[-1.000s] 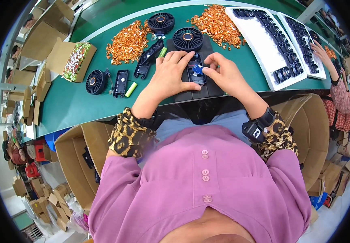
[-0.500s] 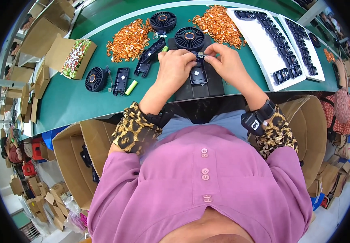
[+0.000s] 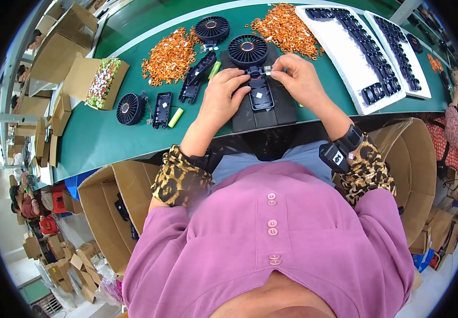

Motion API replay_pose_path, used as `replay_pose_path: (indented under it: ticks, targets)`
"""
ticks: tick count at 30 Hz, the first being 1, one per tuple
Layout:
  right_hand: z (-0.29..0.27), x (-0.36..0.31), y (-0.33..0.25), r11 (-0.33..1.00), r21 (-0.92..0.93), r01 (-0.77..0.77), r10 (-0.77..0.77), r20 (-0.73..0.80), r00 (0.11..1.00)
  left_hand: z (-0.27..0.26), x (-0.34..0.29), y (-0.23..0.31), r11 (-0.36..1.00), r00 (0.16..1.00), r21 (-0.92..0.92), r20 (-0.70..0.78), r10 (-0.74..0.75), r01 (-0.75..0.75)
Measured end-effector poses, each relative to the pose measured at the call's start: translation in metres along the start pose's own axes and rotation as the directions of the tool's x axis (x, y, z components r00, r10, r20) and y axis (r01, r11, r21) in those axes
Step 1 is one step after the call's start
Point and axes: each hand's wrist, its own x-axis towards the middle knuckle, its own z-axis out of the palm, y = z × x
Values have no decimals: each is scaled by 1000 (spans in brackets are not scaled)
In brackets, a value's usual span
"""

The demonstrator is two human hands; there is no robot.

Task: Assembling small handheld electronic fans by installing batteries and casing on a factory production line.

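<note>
A black handheld fan [image 3: 248,50] lies on a black block [image 3: 278,100], its open handle shell [image 3: 261,96] toward me with a white square inside. My right hand [image 3: 298,78] pinches the edge of a small circuit board [image 3: 267,69] with pale display marks, at the handle's upper right side. My left hand [image 3: 222,94] is at the handle's left edge, thumb and fingers apart, fingertips by the fan's neck; nothing shows between them. Beside it lie a green battery cell [image 3: 214,69] and a black handle part [image 3: 197,78].
Left on the green table [image 3: 91,143] are another fan [image 3: 130,108], a handle shell [image 3: 162,110] and a green cell [image 3: 175,117]. Orange clips form piles [image 3: 169,57] [image 3: 284,31] behind. White foam trays [image 3: 345,63] of black parts stand right. Cardboard boxes [image 3: 109,185] flank me.
My left fingers have drawn back to the left from the circuit board, uncovering the handle's top. My right hand still pinches the board, now turned with its display marks showing.
</note>
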Motion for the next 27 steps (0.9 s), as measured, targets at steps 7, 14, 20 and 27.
replay_pose_path:
  ticks: [7, 14, 20, 27]
  targets:
    - [13, 9, 7, 994, 81, -75, 68, 90, 994, -1, 0, -3, 995, 996, 54, 20, 85, -86]
    - [19, 13, 7, 994, 17, -111, 108, 131, 985, 2, -1, -2, 1000, 999, -9, -45, 9, -9]
    - [23, 12, 9, 995, 8, -96, 95, 110, 989, 5, -5, -3, 1000, 997, -19, -73, -4, 2]
    - [25, 11, 4, 997, -61, -50, 54, 75, 996, 6, -6, -3, 999, 996, -34, -86, -17, 14]
